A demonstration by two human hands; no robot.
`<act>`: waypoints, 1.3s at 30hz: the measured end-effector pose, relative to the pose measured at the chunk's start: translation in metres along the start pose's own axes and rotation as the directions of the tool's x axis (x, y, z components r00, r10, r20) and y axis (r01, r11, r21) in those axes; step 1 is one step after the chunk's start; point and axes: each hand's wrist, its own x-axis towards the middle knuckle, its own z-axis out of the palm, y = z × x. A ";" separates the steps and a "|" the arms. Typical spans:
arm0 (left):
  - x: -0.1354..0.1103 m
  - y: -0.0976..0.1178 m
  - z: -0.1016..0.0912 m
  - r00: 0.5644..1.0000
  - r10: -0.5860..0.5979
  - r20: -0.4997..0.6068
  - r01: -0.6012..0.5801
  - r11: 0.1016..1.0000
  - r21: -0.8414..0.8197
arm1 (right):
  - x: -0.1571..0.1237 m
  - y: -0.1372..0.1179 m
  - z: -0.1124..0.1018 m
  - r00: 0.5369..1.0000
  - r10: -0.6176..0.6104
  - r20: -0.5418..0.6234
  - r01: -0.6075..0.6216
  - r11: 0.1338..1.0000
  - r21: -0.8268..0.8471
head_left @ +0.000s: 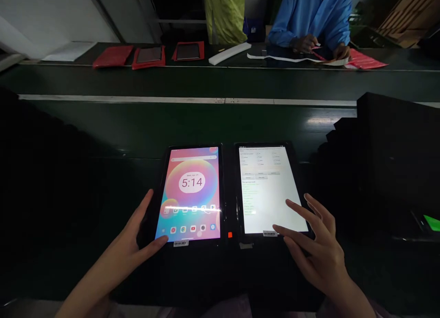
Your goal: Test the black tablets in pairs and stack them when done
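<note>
Two tablets lie side by side on the dark bench, screens lit. The left tablet [191, 201] shows a colourful home screen with a clock reading 5:14. My left hand [132, 238] holds its lower left corner, thumb on the front border and fingers along the left side. On the right tablet [268, 196] is a white page with checkboxes, grey buttons and green text lines. My right hand [318, 244] is open over its lower right part, fingers spread. One fingertip is near the bottom edge, another over the screen; whether they touch is unclear.
Black stacked shapes [395, 162] rise at the right, with a green-lit screen [431, 222] beside them. Across the bench are red pouches [112, 57], dark tablets [188, 51] and a white foam strip [229, 53]. A co-worker in blue [311, 20] handles red wrapping.
</note>
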 end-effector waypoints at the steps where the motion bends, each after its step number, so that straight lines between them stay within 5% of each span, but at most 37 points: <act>1: 0.000 0.000 -0.001 1.000 -0.002 0.007 0.002 1.000 -0.010 | 0.001 -0.002 0.000 1.000 -0.006 0.014 0.006 1.000 0.005; 20: 0.005 -0.009 -0.007 0.999 -0.041 0.021 0.044 0.986 -0.158 | 0.013 -0.013 0.003 0.999 -0.032 0.024 0.031 0.997 0.070; 29: 0.006 -0.008 -0.006 0.998 -0.018 0.058 0.026 0.989 -0.142 | 0.022 -0.025 0.010 0.978 -0.055 0.202 0.057 0.998 -0.006; 39: 0.007 -0.002 -0.008 0.999 0.033 -0.001 -0.033 0.988 -0.152 | 0.025 -0.010 0.003 0.991 -0.134 0.006 0.134 0.991 0.019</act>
